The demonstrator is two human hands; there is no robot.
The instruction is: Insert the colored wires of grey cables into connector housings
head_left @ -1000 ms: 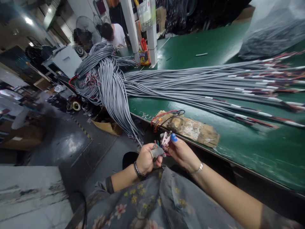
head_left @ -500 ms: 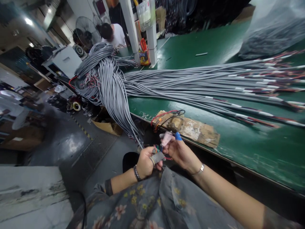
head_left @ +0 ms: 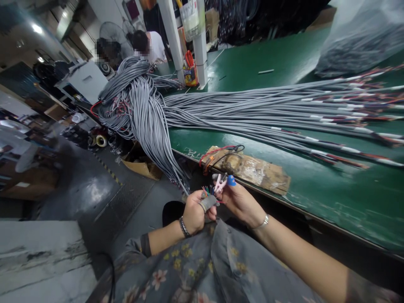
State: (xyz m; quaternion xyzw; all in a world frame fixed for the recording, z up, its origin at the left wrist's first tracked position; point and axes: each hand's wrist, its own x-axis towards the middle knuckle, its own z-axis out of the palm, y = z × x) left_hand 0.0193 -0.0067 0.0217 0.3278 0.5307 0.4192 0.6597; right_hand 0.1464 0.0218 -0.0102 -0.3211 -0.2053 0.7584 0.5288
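My left hand (head_left: 194, 213) is closed around the end of a grey cable, its thumb wrapped in a grey cover. Thin coloured wires (head_left: 208, 191), red, green and blue among them, fan out above that thumb. Close on the right, my right hand (head_left: 241, 203), with a blue cover on its thumb, grips a small pink clip-like tool (head_left: 220, 184) whose exact kind is unclear. The tool's lower end is beside the wires; whether it touches them I cannot tell. Behind the left hand hangs a thick bundle of grey cables (head_left: 151, 113).
Long cables with stripped ends (head_left: 315, 113) lie across the green table (head_left: 315, 202). A worn board (head_left: 259, 170) with red and black leads rests at its near edge. A post (head_left: 202, 63) and a clear bag (head_left: 356, 46) stand farther back; a person (head_left: 156, 46) is behind.
The pink tool has turned and its two-armed outline now shows. My right hand has shifted slightly left, and the wires are more spread above my left thumb.
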